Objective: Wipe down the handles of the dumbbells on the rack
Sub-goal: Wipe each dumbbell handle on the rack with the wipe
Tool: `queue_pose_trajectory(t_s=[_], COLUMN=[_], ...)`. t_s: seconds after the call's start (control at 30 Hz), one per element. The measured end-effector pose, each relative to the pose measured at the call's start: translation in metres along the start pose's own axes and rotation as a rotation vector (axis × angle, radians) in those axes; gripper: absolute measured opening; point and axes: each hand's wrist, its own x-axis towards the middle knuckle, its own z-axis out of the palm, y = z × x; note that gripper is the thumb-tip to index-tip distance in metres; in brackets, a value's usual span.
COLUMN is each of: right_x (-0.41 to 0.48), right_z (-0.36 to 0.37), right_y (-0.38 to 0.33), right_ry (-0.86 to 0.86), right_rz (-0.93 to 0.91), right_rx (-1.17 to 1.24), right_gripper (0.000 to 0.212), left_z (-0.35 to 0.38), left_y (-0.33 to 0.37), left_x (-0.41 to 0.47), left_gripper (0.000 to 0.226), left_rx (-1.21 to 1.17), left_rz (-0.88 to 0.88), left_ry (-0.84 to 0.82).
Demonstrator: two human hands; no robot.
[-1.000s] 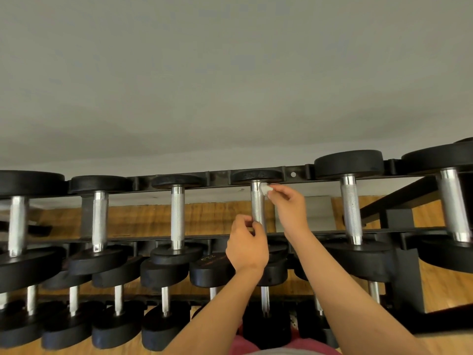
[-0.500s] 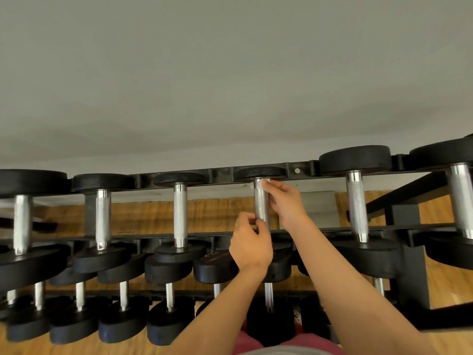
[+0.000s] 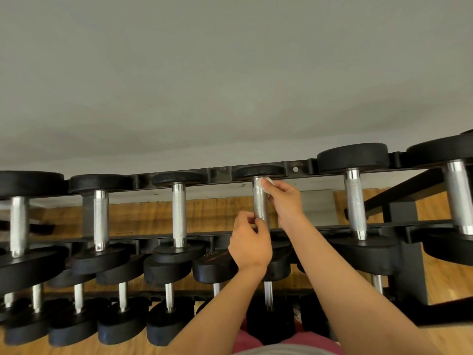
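Observation:
A black rack [image 3: 299, 168] holds several black dumbbells with knurled silver handles on its top tier. My left hand [image 3: 249, 245] grips the near end of one handle [image 3: 260, 203] in the middle of the row. My right hand [image 3: 285, 198] pinches a small white wipe [image 3: 266, 181] against the far end of the same handle, just below the far weight head [image 3: 257, 171]. The handle's near end is hidden behind my left hand.
Other dumbbells stand left [image 3: 178, 213] and right [image 3: 354, 201] of the held one. A lower tier [image 3: 169, 298] carries more dumbbells near my body. A grey wall [image 3: 230, 73] rises behind the rack, and wooden floor [image 3: 143, 213] shows through it.
My right hand slid down the handle and has come back up to its far end, where the white wipe shows again. My left hand kept its grip.

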Motion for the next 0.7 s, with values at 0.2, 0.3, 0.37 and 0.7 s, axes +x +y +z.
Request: queue_pose_trajectory(t_s=[0.2,0.3,0.37,0.7], right_x=[0.001,0.004,0.004,-0.006], right_z=[-0.001,-0.004,-0.005,-0.011], right_y=[0.000,-0.001,-0.001,0.000], right_ry=[-0.059,0.007,-0.001,-0.094], right_rz=[0.064,0.003,0.002,0.007], right_rx=[0.010,-0.018,-0.030,-0.122], right_gripper=[0.009,0.007,0.005,0.018], left_z=[0.000,0.000,-0.001,0.000], left_y=[0.000,0.001,0.001,-0.002], left_x=[0.000,-0.001,-0.001,0.000], left_gripper=[0.002,0.003,0.004,0.003], left_rx=[0.004,0.004,0.004,0.005], left_rz=[-0.001,-0.005,-0.008,0.022], left_ry=[0.006,0.005,-0.001,0.013])
